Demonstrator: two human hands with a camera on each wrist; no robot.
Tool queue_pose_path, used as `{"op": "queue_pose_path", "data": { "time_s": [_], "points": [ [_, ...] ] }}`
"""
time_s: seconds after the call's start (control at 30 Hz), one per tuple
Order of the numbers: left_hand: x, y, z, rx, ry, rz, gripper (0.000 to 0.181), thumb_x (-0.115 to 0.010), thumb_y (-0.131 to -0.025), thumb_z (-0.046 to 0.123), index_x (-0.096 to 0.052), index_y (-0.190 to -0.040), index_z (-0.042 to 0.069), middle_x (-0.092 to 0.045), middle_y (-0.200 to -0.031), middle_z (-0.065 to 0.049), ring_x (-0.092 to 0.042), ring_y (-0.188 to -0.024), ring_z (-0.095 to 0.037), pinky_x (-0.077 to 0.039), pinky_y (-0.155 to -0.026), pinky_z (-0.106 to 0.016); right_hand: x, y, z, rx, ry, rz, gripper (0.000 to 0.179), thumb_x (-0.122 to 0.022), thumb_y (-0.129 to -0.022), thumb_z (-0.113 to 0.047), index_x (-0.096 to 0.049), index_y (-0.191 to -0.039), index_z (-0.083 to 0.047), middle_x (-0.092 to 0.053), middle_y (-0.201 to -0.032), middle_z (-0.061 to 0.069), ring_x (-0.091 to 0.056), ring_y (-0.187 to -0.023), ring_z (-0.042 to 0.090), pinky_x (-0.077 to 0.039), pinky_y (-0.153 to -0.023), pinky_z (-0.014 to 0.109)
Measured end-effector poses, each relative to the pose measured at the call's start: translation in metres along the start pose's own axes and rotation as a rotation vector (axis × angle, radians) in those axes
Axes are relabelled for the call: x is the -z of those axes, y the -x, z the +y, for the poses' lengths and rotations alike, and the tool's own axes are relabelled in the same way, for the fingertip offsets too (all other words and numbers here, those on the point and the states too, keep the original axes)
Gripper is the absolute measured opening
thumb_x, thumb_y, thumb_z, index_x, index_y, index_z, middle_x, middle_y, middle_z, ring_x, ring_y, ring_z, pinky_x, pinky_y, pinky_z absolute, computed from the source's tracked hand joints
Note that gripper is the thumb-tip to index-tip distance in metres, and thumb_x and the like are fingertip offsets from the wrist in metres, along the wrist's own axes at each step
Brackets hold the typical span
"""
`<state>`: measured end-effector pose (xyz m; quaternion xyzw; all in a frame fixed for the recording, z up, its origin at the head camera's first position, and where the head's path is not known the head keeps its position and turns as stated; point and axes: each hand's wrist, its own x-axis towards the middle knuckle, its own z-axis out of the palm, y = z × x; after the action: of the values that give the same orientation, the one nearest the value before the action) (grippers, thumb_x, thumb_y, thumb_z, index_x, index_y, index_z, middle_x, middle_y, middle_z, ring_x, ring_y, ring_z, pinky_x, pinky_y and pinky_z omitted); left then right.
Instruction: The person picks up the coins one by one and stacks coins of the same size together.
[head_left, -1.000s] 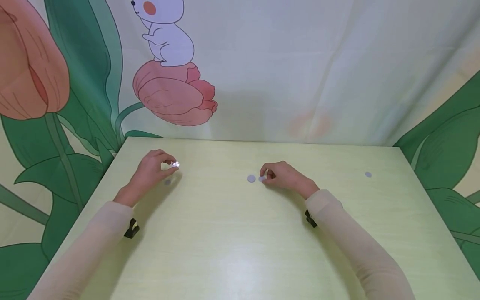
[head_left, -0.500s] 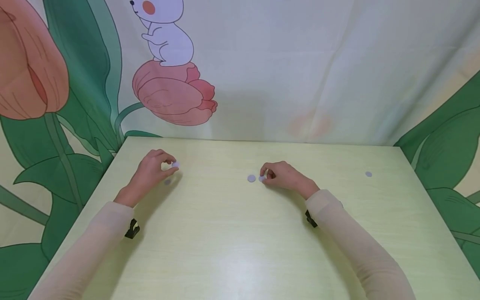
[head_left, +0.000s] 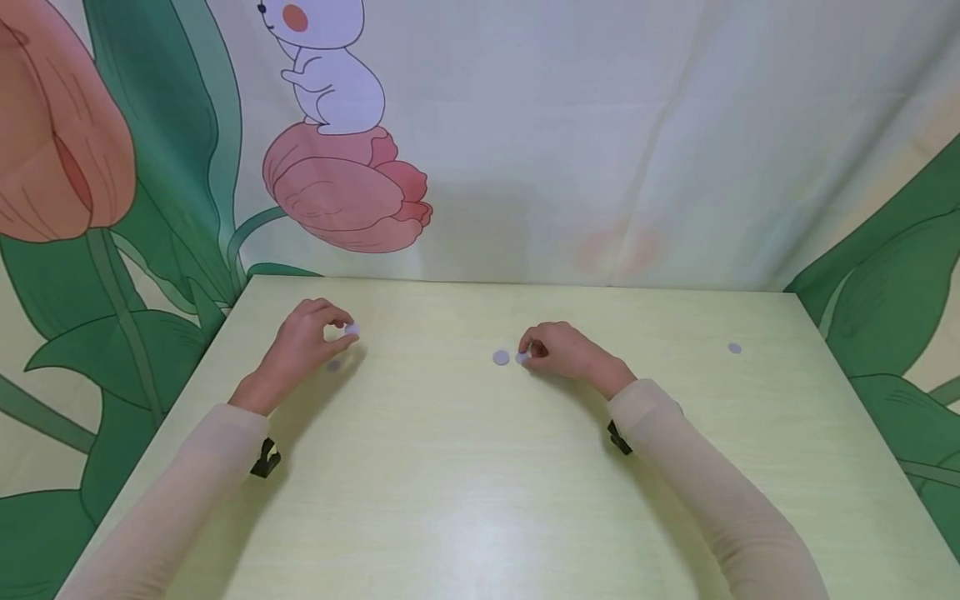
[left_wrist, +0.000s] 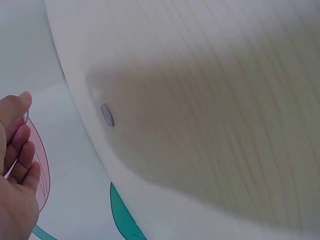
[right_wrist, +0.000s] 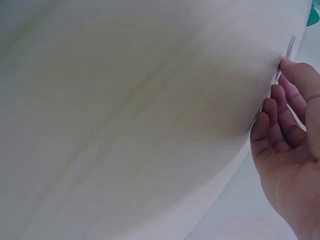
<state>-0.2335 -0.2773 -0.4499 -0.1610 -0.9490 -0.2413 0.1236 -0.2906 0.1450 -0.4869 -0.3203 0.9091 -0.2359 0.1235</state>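
My left hand (head_left: pixel 303 333) pinches a silver coin (head_left: pixel 352 330) between thumb and forefinger, held up off the table over the left side. Below it, another coin (left_wrist: pixel 107 115) lies flat on the table within the hand's shadow. Right of centre, my right hand (head_left: pixel 564 350) is low at the tabletop, its thumb and forefinger pinching a coin (head_left: pixel 522 358) partly hidden by the fingertips. Just left of those fingertips lies one more flat coin (head_left: pixel 501 357). The right wrist view shows the right hand's other fingers (right_wrist: pixel 270 122) curled close by the table surface.
A further coin (head_left: pixel 734 348) lies on the pale wood table (head_left: pixel 450 467) at the far right. Behind the table's back edge hangs a curtain (head_left: pixel 525 150) printed with tulips, leaves and a white animal. Dark bands sit at both wrists.
The coin in the left hand no longer glints as it did a second ago. Both hands hold nearly the same place; the whole head view has shifted very slightly.
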Motion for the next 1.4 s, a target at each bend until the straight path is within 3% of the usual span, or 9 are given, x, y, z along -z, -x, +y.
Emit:
{"op": "queue_pose_path", "data": {
  "time_s": [0.23, 1.4],
  "points": [
    [-0.001, -0.002, -0.001, 0.005, 0.007, -0.002, 0.018, -0.08, -0.088, 0.014, -0.073, -0.1, 0.002, -0.065, -0.098, -0.013, -0.054, -0.098, -0.031, -0.048, -0.087, -0.047, -0.002, 0.001, 0.001, 0.02, 0.053, 0.029, 0.011, -0.072, -0.096, -0.018, -0.072, -0.105, -0.012, -0.061, -0.091, 0.0, -0.054, -0.084, 0.015, -0.048, -0.078, 0.028],
    [-0.01, -0.007, 0.014, 0.004, 0.015, -0.03, 0.021, -0.081, -0.087, 0.011, -0.073, -0.103, -0.001, -0.066, -0.099, -0.014, -0.055, -0.099, -0.032, -0.049, -0.087, -0.045, -0.001, 0.0, 0.0, 0.009, -0.03, 0.024, 0.012, -0.073, -0.094, -0.015, -0.072, -0.105, -0.009, -0.067, -0.095, 0.001, -0.06, -0.088, 0.016, -0.051, -0.081, 0.029]
  ]
}}
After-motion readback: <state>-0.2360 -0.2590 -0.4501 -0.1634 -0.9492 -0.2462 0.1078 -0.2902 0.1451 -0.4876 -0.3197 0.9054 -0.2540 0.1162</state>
